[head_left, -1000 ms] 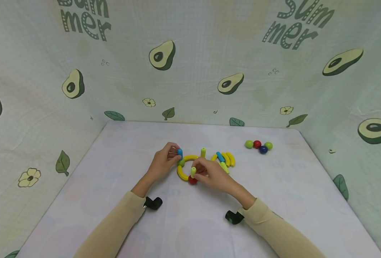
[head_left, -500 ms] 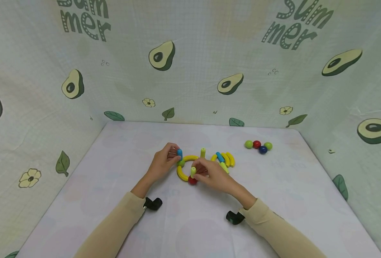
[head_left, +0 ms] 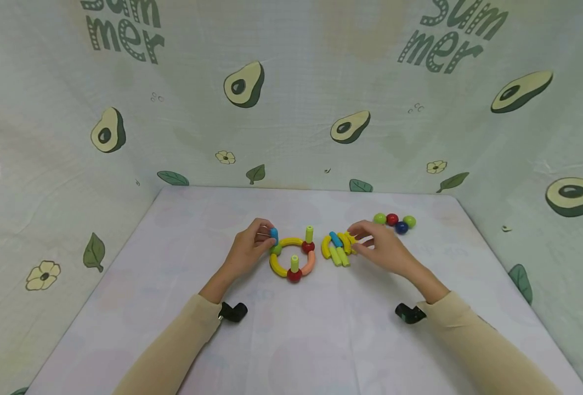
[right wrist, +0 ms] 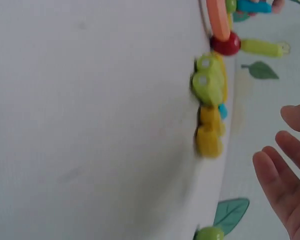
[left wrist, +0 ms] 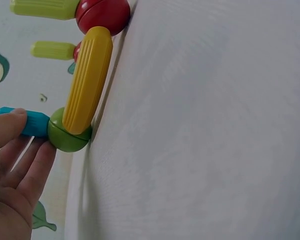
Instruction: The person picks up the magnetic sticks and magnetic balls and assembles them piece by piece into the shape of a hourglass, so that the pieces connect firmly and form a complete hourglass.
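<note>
My left hand (head_left: 249, 247) pinches an upright blue stick (left wrist: 36, 124) that stands on a green ball (left wrist: 70, 135). That ball belongs to a ring on the table, joined by yellow curved pieces (head_left: 278, 266), an orange curved piece (head_left: 309, 264) and two red balls (head_left: 294, 275). On each red ball a light green stick (head_left: 294, 262) stands upright. My right hand (head_left: 387, 249) hovers with parted fingers over a pile of loose pieces; in the right wrist view nothing is between its fingers. The pile has yellow curved pieces (right wrist: 209, 141), light green sticks (head_left: 339, 257) and a blue stick (head_left: 335, 240).
Behind the right hand, several loose balls lie together: green (head_left: 380, 219), red (head_left: 392, 220) and dark blue (head_left: 402, 227). Cloth walls (head_left: 291, 137) printed with avocados rise at the back and sides of the white table (head_left: 291, 340).
My right hand has let go of the light green stick at the ring's front and moved right, over the loose pieces. The left hand keeps its place at the blue stick.
</note>
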`<state>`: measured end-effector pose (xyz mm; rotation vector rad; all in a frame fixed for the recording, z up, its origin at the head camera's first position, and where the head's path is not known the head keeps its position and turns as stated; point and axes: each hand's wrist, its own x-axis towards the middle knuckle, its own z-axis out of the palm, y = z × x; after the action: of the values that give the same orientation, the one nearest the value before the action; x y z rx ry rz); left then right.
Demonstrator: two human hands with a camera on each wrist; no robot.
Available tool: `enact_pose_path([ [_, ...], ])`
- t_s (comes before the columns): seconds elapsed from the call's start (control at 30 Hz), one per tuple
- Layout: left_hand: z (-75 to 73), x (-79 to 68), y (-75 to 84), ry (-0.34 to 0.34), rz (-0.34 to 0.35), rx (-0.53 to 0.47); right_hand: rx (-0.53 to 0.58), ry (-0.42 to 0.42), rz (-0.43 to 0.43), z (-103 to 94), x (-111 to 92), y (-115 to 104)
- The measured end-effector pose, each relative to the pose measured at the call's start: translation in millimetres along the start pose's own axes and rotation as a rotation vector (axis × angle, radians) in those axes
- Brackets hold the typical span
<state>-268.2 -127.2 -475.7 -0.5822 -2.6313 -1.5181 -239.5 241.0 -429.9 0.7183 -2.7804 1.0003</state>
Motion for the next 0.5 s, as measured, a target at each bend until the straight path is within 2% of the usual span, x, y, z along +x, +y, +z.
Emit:
enact_pose_path([
  [0.13,-1.1,-0.2,-0.6,0.004,0.004,0.001,-0.089,0.019,0.055,-22.4,4.1,30.5],
  [0.27,-0.9,-0.7,-2.4,0.000,0.007,-0.005,-0.170,0.013,0.095,-35.3,12.7,56.7],
  [0.5,0.2,-0.3,-2.7,0.002,0.016,-0.008,-0.232,0.000,0.108,-38.6,26.5,73.2],
])
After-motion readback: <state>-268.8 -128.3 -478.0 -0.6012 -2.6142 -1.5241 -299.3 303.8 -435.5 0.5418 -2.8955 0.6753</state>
